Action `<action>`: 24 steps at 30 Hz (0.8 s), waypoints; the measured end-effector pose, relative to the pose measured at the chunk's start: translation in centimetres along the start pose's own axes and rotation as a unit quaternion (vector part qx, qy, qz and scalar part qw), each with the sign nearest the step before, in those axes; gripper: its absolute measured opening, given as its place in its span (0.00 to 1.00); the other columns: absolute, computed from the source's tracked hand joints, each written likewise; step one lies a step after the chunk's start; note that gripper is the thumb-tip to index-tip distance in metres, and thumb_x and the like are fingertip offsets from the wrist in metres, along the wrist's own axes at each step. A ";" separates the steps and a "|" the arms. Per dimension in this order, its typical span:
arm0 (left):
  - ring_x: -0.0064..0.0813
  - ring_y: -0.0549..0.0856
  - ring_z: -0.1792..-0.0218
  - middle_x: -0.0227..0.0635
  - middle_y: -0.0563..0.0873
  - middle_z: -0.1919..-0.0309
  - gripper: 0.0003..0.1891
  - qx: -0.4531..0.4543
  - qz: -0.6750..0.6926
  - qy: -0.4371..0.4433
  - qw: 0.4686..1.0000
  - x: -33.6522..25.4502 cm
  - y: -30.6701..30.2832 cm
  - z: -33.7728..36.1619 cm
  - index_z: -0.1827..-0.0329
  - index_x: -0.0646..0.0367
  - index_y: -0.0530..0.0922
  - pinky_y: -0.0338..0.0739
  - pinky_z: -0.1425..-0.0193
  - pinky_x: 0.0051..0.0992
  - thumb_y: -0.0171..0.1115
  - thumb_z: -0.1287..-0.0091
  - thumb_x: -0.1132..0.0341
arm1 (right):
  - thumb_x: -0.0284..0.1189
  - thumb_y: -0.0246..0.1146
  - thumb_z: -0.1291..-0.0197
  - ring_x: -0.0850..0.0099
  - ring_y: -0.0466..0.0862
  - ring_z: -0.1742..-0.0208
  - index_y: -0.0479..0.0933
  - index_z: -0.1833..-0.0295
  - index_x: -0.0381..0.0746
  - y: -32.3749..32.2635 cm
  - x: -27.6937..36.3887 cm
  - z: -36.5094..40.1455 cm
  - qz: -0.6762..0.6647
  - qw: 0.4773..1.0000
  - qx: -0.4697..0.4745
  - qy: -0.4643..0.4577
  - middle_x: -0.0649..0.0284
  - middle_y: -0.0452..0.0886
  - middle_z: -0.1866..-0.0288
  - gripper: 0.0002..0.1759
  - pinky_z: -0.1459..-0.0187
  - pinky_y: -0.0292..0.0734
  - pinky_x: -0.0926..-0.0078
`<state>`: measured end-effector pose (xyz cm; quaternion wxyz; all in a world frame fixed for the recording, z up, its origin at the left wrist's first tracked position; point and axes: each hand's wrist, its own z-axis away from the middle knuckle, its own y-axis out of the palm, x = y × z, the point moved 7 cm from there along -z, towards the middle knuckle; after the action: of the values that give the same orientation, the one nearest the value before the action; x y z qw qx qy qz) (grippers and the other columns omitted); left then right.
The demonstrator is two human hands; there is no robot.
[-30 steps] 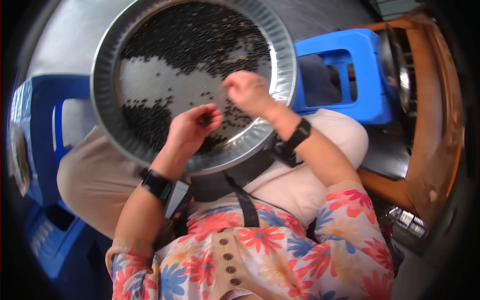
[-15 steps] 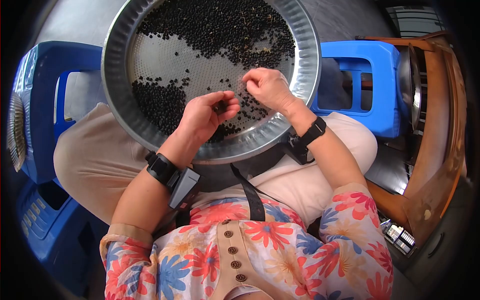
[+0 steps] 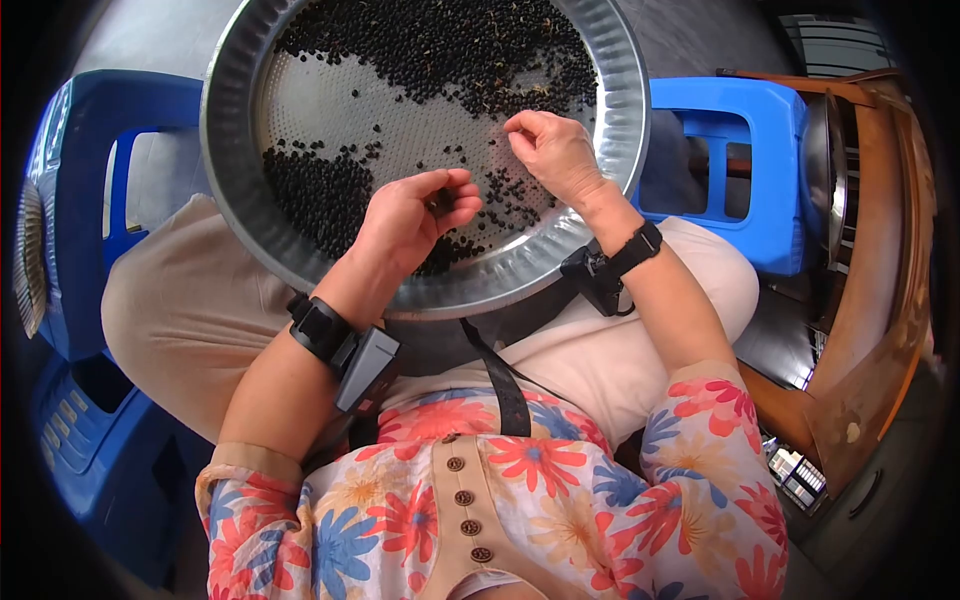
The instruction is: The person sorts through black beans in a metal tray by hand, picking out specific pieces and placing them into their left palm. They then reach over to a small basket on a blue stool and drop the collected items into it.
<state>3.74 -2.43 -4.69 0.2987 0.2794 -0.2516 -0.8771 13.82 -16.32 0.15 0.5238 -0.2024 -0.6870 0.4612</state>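
A round metal tray (image 3: 237,215) with a perforated-looking base holds many small dark berries (image 3: 430,45), heaped across its far part and in a second pile (image 3: 318,198) at the near left. Over the near middle, my left hand (image 3: 425,208) is curled, its fingers wrapped round something dark in the palm that I cannot make out. To its right my right hand (image 3: 555,155) hovers over the tray with thumb and fingertips pinched together; anything between them is too small to tell. Loose berries (image 3: 510,195) lie scattered between and below the hands.
Blue plastic stools (image 3: 780,180) stand to the right and left (image 3: 85,210) of the tray. At the far right are a metal lid or pan (image 3: 822,170) and a wooden chair frame (image 3: 885,250). My legs are folded beneath the tray.
My right hand has moved slightly right and away from my body. My left hand has closed a little more, its fingertips slightly farther up. The tray appears slightly shifted in view.
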 end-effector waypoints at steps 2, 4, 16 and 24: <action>0.32 0.83 0.64 0.45 0.80 0.63 0.13 0.002 -0.006 0.001 1.000 -0.1 -0.2 -0.2 0.55 0.73 0.73 0.82 0.58 0.24 0.47 0.32 0.70 | 0.28 0.58 0.46 0.65 0.82 0.70 0.79 0.64 0.39 0.2 0.3 0.4 -0.001 1.000 0.027 0.002 0.58 0.81 0.70 0.07 0.66 0.76 0.72; 0.33 0.83 0.64 0.45 0.80 0.63 0.13 0.002 0.009 0.016 1.000 -0.5 -0.5 -0.3 0.55 0.73 0.73 0.82 0.58 0.24 0.46 0.31 0.70 | 0.28 0.58 0.47 0.65 0.82 0.70 0.79 0.64 0.39 0.5 0.9 0.9 -0.002 0.999 0.054 0.003 0.58 0.81 0.70 0.07 0.66 0.76 0.72; 0.34 0.83 0.63 0.45 0.80 0.63 0.13 -0.011 0.014 0.030 0.999 -0.9 -0.7 -0.3 0.55 0.74 0.73 0.81 0.56 0.26 0.47 0.32 0.70 | 0.30 0.59 0.49 0.62 0.80 0.71 0.77 0.71 0.40 2.6 3.2 0.9 0.098 0.990 0.078 -0.062 0.60 0.79 0.74 0.06 0.67 0.74 0.67; 0.34 0.83 0.62 0.46 0.81 0.62 0.13 0.041 0.042 0.032 0.998 -0.9 -0.3 -1.0 0.54 0.73 0.73 0.82 0.56 0.26 0.47 0.32 0.69 | 0.32 0.56 0.47 0.60 0.81 0.69 0.78 0.71 0.40 0.6 6.6 0.6 -0.078 0.986 0.096 -0.115 0.58 0.80 0.73 0.09 0.66 0.75 0.66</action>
<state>4.80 -1.91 -5.27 0.3314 0.3088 -0.2895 -0.8432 10.69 -11.24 3.11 0.4929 -0.0423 -0.7086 0.5032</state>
